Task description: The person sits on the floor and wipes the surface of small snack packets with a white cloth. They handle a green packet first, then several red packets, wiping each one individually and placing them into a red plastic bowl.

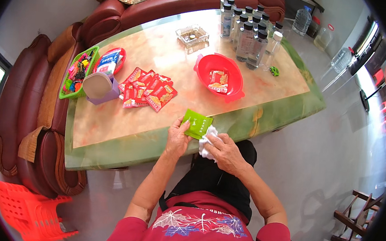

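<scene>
Between the thumb and fingers of my left hand (pixel 178 136) is a flat green packet (pixel 196 123), held up over the table's near edge. My right hand (pixel 228 153) is closed round a crumpled white cloth (pixel 207 144), which touches the packet's lower right side. Beyond them on the table stands a red plastic basin (pixel 237 79) with a red-and-white packet (pixel 218 81) lying inside it. To the left, several red packets (pixel 147 88) lie in an overlapping pile.
Clear bottles (pixel 244 43) with black caps crowd the far right of the stone table (pixel 111 135), near a small green toy car (pixel 274 71). A glass ashtray (pixel 192 35) sits farther back. At left are a green basket (pixel 65 94), a purple container (pixel 101 88) and a red stool (pixel 25 212).
</scene>
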Demonstrator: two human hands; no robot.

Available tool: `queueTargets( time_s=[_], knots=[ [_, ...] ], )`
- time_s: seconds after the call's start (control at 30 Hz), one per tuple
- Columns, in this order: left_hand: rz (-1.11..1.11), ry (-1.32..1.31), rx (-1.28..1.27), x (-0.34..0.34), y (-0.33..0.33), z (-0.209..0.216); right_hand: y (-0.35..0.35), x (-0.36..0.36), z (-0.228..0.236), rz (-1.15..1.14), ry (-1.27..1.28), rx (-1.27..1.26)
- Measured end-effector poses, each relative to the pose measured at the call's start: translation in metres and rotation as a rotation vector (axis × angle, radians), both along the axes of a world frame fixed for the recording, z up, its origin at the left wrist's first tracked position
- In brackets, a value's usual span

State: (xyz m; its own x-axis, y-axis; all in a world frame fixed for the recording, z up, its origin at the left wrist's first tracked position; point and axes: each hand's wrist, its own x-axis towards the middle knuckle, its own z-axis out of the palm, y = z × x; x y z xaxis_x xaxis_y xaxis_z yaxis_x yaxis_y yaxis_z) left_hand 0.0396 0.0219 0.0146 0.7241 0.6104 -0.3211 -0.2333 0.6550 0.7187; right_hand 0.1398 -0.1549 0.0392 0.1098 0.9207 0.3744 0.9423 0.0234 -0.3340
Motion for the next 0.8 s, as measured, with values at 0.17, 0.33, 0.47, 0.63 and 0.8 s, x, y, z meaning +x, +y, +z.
queueTargets(
  time_s=[0.17, 0.33, 0.47, 0.63, 0.8],
  knots=[
    [-0.079, -0.026, -0.018, -0.005, 0.006, 0.002, 0.019, 0.009, 0.02, -0.061, 0.399, 0.195],
    [-0.001, 0.014, -0.127, -0.002, 0.002, 0.018, 0.094, 0.02, -0.015, -0.293, 0.293, 0.274],
    [0.077, -0.014, -0.112, -0.003, 0.006, -0.002, 0.097, -0.02, -0.014, -0.281, 0.037, 0.213],
    [-0.021, -0.078, -0.169, -0.006, 0.01, -0.006, 0.062, -0.027, -0.016, -0.146, -0.027, 0.184],
    [-0.053, -0.097, -0.043, -0.007, 0.006, -0.007, 0.033, -0.022, -0.022, -0.104, -0.046, 0.234]
  ],
)
